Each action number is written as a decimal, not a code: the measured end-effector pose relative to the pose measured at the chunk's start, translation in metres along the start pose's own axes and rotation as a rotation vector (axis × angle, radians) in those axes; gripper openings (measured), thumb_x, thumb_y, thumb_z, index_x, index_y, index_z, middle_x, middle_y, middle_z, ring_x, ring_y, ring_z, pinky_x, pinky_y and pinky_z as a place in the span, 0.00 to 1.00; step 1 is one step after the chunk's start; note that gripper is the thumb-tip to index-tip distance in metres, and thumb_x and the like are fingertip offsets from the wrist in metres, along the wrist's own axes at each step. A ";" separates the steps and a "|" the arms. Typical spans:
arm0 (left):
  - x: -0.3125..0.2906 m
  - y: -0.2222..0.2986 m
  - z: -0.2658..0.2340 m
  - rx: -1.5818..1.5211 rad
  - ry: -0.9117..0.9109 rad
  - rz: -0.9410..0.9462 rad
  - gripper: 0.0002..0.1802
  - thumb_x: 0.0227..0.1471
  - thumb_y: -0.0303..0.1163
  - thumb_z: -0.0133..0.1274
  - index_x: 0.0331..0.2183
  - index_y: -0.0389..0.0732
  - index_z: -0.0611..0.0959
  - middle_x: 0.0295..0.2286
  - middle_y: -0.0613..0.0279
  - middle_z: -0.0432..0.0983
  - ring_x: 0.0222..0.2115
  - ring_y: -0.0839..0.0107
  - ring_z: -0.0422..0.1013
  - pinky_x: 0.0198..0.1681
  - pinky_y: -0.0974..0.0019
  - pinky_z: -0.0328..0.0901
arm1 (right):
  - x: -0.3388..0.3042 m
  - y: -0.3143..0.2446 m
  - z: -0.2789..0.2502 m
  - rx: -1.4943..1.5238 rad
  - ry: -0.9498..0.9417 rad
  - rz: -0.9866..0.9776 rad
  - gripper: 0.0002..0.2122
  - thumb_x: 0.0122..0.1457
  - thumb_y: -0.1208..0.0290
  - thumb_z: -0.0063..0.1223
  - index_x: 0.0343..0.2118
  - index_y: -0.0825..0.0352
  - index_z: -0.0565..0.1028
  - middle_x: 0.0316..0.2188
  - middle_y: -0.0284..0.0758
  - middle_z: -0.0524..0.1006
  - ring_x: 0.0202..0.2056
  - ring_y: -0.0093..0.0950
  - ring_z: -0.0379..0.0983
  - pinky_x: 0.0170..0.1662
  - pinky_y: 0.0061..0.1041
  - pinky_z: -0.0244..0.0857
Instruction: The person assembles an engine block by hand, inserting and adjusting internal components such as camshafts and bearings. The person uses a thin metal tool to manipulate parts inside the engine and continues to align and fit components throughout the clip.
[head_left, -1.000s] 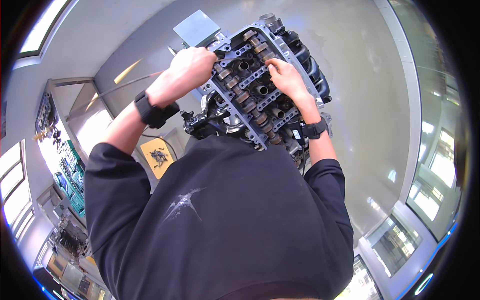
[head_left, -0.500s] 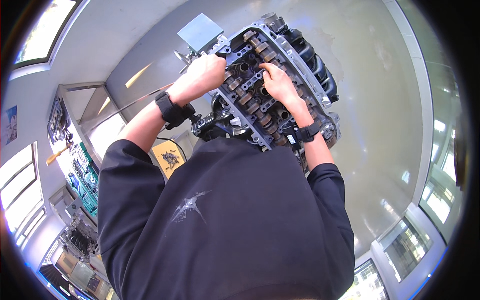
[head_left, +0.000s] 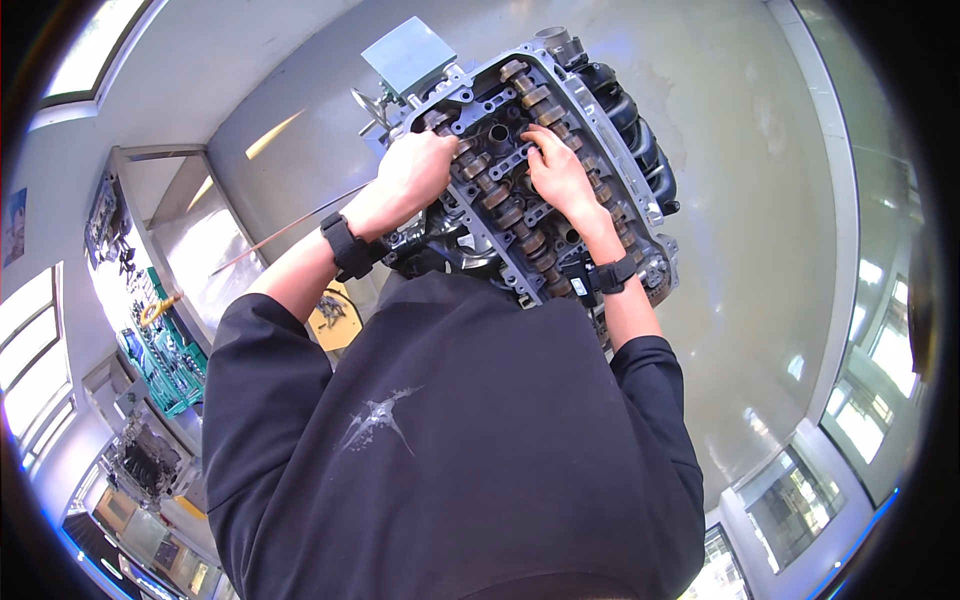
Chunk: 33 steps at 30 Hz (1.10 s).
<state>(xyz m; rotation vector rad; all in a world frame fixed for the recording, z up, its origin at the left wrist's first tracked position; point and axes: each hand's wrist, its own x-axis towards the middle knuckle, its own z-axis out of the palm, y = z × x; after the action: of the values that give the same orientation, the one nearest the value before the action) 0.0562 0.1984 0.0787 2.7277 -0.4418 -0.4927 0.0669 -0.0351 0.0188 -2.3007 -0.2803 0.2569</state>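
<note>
An engine with its top uncovered stands in front of me, its metal rim (head_left: 498, 262) framing two camshafts. My left hand (head_left: 412, 172) is closed at the far end of the left camshaft (head_left: 508, 212). Its fingertips are hidden, and I cannot make out what they grip, if anything. Between the left camshaft and the right camshaft (head_left: 540, 100), my right hand (head_left: 560, 178) reaches in with fingers bent and apart. Its fingertips are near a round bore (head_left: 498, 133), with no held thing visible. Both wrists wear black bands.
Black curved pipes (head_left: 640, 140) line the engine's right side. A grey flat panel (head_left: 408, 56) rises at its far left. Left of me are a yellow tray (head_left: 342, 332) with loose metal parts, a green tool case (head_left: 165, 365), another engine (head_left: 143, 458) and a thin rod (head_left: 290, 232).
My left hand has shifted nearer along the engine's left side, showing more of the rim beyond it. My right hand stays in nearly the same place. The whole view has turned slightly.
</note>
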 end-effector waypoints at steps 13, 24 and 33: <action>-0.008 -0.014 0.015 -0.008 0.097 0.055 0.08 0.43 0.22 0.49 0.31 0.34 0.77 0.19 0.46 0.74 0.24 0.48 0.75 0.27 0.51 0.69 | 0.004 0.003 0.008 -0.221 -0.117 0.022 0.16 0.60 0.69 0.41 0.49 0.67 0.71 0.59 0.44 0.63 0.54 0.45 0.67 0.56 0.37 0.62; -0.015 0.006 -0.013 -0.030 0.112 0.033 0.08 0.41 0.20 0.49 0.30 0.32 0.77 0.19 0.45 0.75 0.24 0.49 0.76 0.27 0.52 0.70 | 0.014 0.005 0.013 -0.296 -0.219 0.074 0.19 0.60 0.64 0.43 0.52 0.66 0.69 0.63 0.48 0.56 0.54 0.48 0.66 0.57 0.40 0.61; 0.002 0.015 -0.040 0.104 0.028 0.080 0.06 0.40 0.23 0.51 0.23 0.33 0.82 0.22 0.46 0.77 0.25 0.50 0.77 0.30 0.55 0.72 | 0.015 0.007 0.018 -0.317 -0.234 0.092 0.20 0.59 0.62 0.44 0.53 0.66 0.69 0.63 0.47 0.55 0.55 0.48 0.65 0.57 0.40 0.61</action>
<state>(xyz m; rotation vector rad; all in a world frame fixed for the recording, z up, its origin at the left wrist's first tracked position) 0.0696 0.1945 0.1189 2.7991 -0.5816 -0.4213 0.0776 -0.0230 0.0006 -2.6021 -0.3540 0.5660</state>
